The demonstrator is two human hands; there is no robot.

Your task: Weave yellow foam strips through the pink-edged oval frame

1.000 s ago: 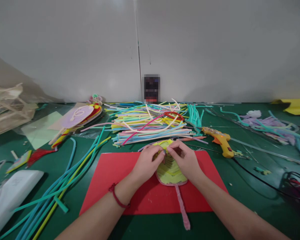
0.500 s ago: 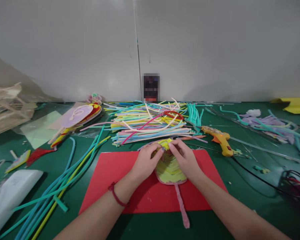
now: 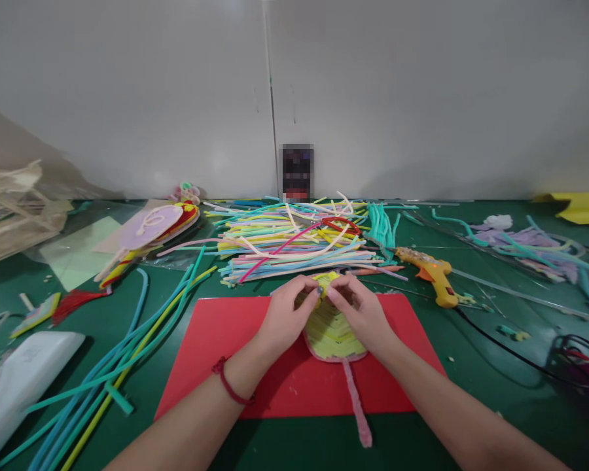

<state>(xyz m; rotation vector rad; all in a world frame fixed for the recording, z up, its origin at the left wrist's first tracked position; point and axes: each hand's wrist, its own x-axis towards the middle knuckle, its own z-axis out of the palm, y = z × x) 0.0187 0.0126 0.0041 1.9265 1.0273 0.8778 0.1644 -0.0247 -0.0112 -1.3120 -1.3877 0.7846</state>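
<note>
A yellow-green hand fan point(image 3: 331, 331) made of pipe cleaners lies on a red mat point(image 3: 226, 353). It has a pink rim, and its pink handle point(image 3: 357, 409) points toward me. At the fan's top, my left hand point(image 3: 289, 307) and my right hand point(image 3: 360, 304) meet, thumbs and fingers closed. Between their fingertips is a bright yellow pipe cleaner piece point(image 3: 327, 280). My fingers partly cover it, so I cannot tell how it joins the fan.
Behind the mat lies a pile of coloured pipe cleaners point(image 3: 294, 245) with red-handled scissors point(image 3: 342, 226) on top. A yellow glue gun point(image 3: 434, 278) with its cord lies right. Long pipe cleaners point(image 3: 122, 366) and a white device point(image 3: 27, 379) lie left, beyond them a finished-looking fan point(image 3: 160, 226).
My right thumb has shifted slightly lower at the top of the fan, and the fingertips sit a little closer together. The fan and mat have stayed in place.
</note>
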